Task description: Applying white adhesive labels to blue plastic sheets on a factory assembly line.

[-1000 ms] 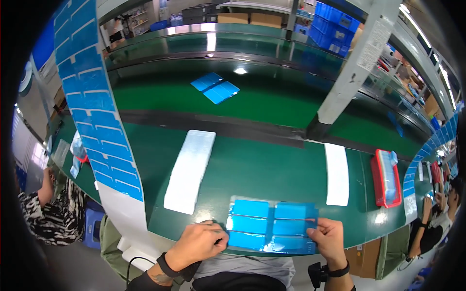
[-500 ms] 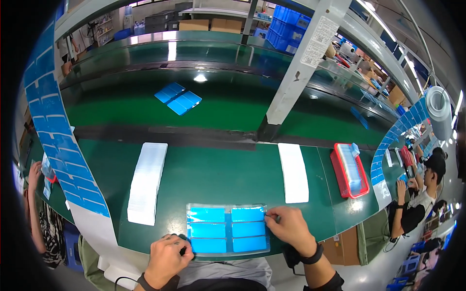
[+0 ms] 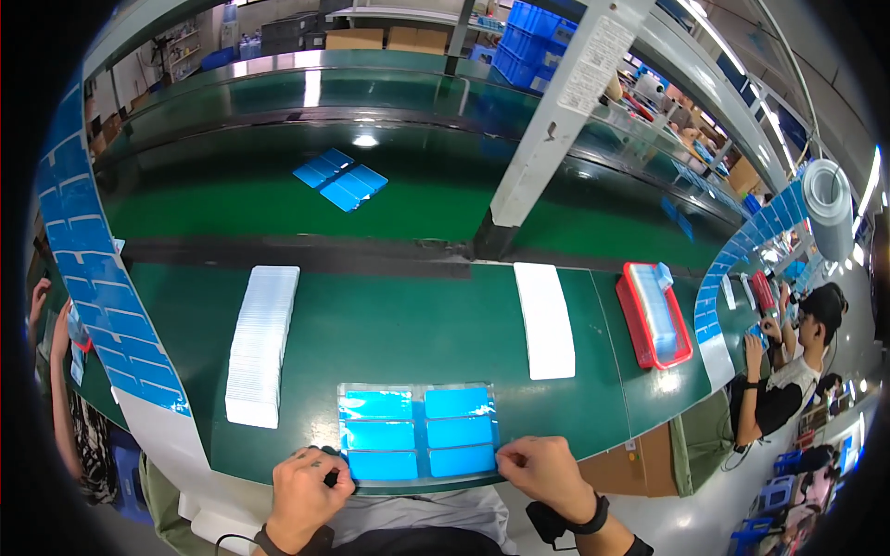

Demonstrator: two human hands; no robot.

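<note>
A clear plastic sheet (image 3: 418, 435) with two columns of blue rectangles (image 3: 461, 433) lies flat at the bench's near edge, in front of me. My left hand (image 3: 311, 491) is closed at its lower left corner, thumb and forefinger pinched at the edge. On the other side, my right hand (image 3: 549, 474) pinches the right edge near the lower corner. The fingertips hide what little of the sheet is between them. Farther up stand a fanned stack of white cards (image 3: 262, 347) on the left and a white stack (image 3: 544, 320) on the right.
A red basket (image 3: 686, 350) of clear-blue pieces stands at the right. Long strips of blue labels hang at the left (image 3: 102, 287) and right (image 3: 709, 310). A grey post (image 3: 528, 176) rises behind the bench. Blue sheets (image 3: 341, 179) lie on the green belt (image 3: 426, 204). Co-workers sit on both sides.
My right hand has moved down along the sheet's right edge toward the lower corner. My left hand stays at the lower left corner. The whole view has shifted slightly.
</note>
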